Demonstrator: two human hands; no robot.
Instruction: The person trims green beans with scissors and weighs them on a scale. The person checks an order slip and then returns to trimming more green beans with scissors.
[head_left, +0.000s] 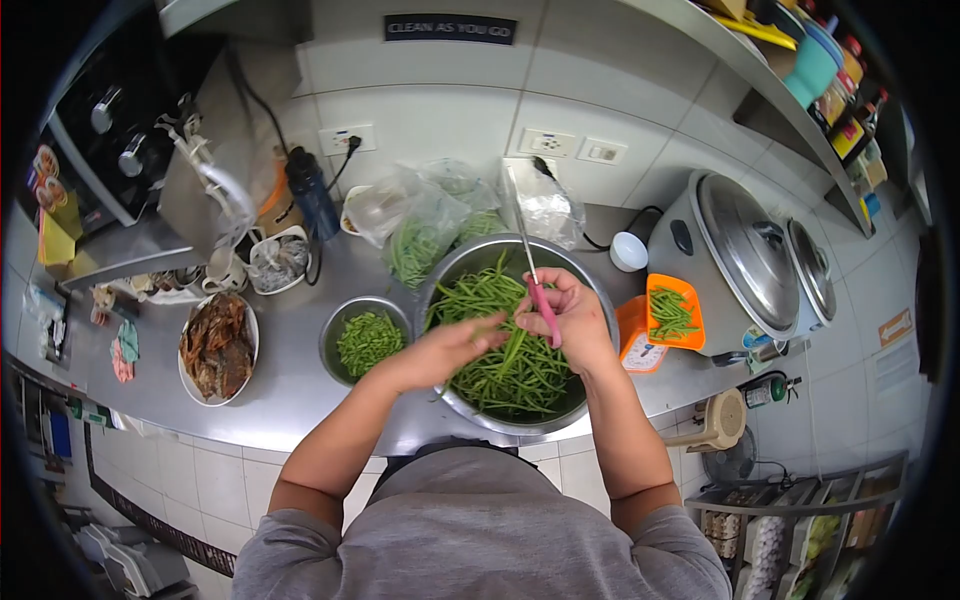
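A large steel bowl (432,385) holds a heap of long green beans (510,385). Above its right side, my right hand (568,312) is closed around the pink handle of a knife (533,262), whose thin blade points up and away from me. My left hand (455,350) is over the left part of the beans, fingers stretched towards the right hand and partly smeared by motion; I make out nothing held in it. To the left stands a smaller steel bowl (328,350) of short cut green bean pieces (369,345).
Right of the bowl, an orange scale (640,345) carries an orange tray (692,335) with beans. Behind it stands a big lidded pot (690,240). Plastic bags of greens (420,240) lie at the back. A white bowl (252,355) of brown, dried-looking food sits left.
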